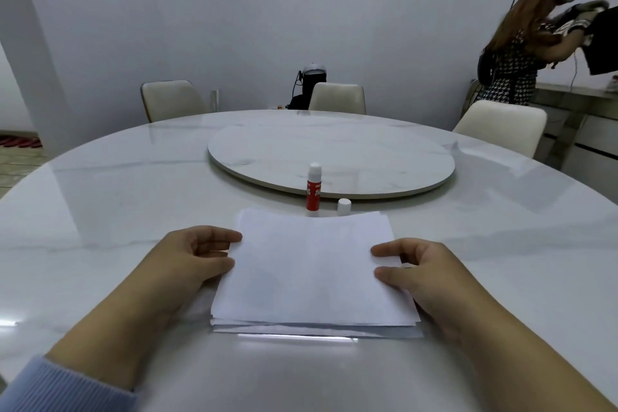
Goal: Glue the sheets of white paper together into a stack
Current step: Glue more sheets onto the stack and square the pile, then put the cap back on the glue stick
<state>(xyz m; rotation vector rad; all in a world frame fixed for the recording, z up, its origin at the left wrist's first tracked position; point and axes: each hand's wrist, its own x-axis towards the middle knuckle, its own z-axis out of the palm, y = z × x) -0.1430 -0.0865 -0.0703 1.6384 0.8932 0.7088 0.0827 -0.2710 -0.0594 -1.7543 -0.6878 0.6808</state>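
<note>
- I see the paper stack (314, 269) lying flat on the table (100, 211), right in front of me, its near edges slightly uneven.
- My left hand (187, 264) pinches the stack's left edge, thumb on top.
- My right hand (431, 274) pinches the right edge likewise.
- Just beyond the stack a glue stick (313, 187) stands upright, uncapped; its cap (344, 206) stands beside it.
- Behind them lies a turntable (368, 150).
</note>
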